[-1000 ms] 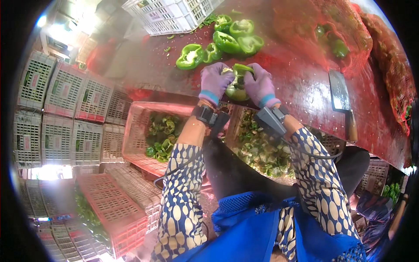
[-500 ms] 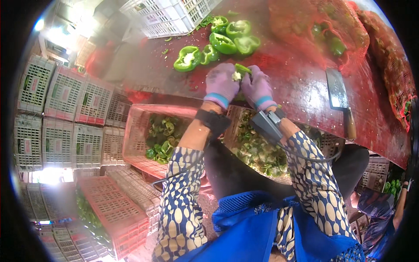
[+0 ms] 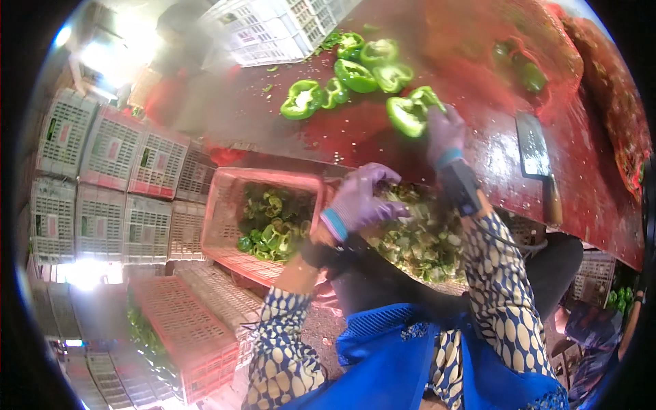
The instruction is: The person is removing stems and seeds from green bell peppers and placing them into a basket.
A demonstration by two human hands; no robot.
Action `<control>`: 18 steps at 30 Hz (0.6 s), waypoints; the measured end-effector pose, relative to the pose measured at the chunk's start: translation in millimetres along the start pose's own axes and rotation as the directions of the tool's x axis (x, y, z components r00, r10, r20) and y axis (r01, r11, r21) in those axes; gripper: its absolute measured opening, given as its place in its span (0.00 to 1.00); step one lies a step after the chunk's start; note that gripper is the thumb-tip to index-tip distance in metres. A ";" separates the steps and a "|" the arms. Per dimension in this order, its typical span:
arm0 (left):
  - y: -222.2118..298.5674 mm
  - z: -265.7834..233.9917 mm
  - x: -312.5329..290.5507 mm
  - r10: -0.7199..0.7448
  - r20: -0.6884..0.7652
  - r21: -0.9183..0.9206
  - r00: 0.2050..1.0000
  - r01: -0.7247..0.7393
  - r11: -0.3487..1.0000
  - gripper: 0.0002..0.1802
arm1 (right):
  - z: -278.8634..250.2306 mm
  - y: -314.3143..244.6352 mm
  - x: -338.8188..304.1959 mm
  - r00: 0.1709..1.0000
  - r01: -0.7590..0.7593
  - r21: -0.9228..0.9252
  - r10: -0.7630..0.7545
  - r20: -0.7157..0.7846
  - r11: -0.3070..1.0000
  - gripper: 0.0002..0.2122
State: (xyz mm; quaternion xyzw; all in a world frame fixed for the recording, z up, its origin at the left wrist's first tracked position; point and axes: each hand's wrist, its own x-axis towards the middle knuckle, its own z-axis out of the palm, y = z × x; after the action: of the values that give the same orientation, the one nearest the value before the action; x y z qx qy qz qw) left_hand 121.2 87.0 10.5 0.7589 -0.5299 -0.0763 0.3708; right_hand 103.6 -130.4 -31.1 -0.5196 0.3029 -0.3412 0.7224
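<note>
My gloved right hand [image 3: 447,131] is over the red table [image 3: 328,145], its fingers closed on the right edge of a green bell pepper half [image 3: 404,121]. The cut, hollow side of this half shows. Lower and to the left, my gloved left hand [image 3: 363,199] is above a crate of pale cores and green scraps [image 3: 424,246]. Its thumb and fingers are spread with nothing plainly between them. Several cut bell pepper halves [image 3: 355,75] lie farther back on the table.
A cleaver [image 3: 533,147] lies at the table's right. Red mesh sacks [image 3: 540,51] fill the far right. A white crate [image 3: 266,34] stands at the back. Left of my knees is a pink crate [image 3: 263,179] with green pepper pieces; stacked crates [image 3: 102,150] line the left.
My hands have parted. The right moved right with the pepper half over the table; the left let go and dropped toward the scrap crate, its fingers spreading.
</note>
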 end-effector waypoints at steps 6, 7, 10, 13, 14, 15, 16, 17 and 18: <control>-0.6 -4.4 -20.4 -0.313 -0.037 -0.671 0.949 0.208 0.712 0.28 | 4.6 -53.9 -75.1 0.710 0.402 -0.120 -0.226 0.667 0.908 0.14; 1.0 -13.3 -28.5 -0.474 -0.012 -0.889 0.880 0.207 0.408 0.28 | 4.6 -60.2 -77.8 0.665 0.454 -0.118 -0.248 0.704 0.883 0.15; -10.1 -55.8 -81.3 -0.676 -0.104 -0.963 0.730 0.097 0.253 0.29 | -3.1 -81.1 -79.9 0.543 0.800 -0.238 -0.497 0.676 0.550 0.15; -66.4 -101.8 -148.7 -0.790 -0.290 -0.767 0.541 0.362 0.530 0.30 | -28.4 -63.7 -68.6 0.702 0.683 -0.358 -0.436 0.563 0.637 0.12; -84.5 -113.5 -159.0 -0.743 -0.402 -0.551 0.536 0.506 0.663 0.30 | -36.8 -63.0 -67.5 0.698 0.688 -0.357 -0.441 0.565 0.631 0.12; -90.1 -127.2 -160.2 -0.640 -0.533 -0.211 0.553 0.646 0.734 0.30 | -42.3 -60.6 -68.8 0.758 0.615 -0.421 -0.351 0.550 0.667 0.10; -97.9 -135.4 -155.7 -0.497 -0.614 0.079 0.614 0.674 0.734 0.33 | -43.4 -58.7 -69.9 0.809 0.536 -0.483 -0.258 0.528 0.692 0.08; -101.9 -140.0 -138.3 -0.338 -0.668 0.347 0.663 0.680 0.646 0.36 | -43.9 -54.3 -68.4 0.812 0.538 -0.490 -0.264 0.521 0.687 0.08; -84.1 -137.9 -86.4 -0.347 -0.653 0.231 0.673 0.613 0.755 0.37 | -47.6 -44.9 -65.8 0.799 0.560 -0.477 -0.291 0.526 0.677 0.07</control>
State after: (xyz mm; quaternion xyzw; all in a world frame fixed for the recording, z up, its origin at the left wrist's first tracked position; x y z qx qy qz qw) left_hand 217.3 241.6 30.8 0.9219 -0.1704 0.1776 0.2994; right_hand 19.5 -113.4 4.2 -0.8403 0.1060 -0.2704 0.4578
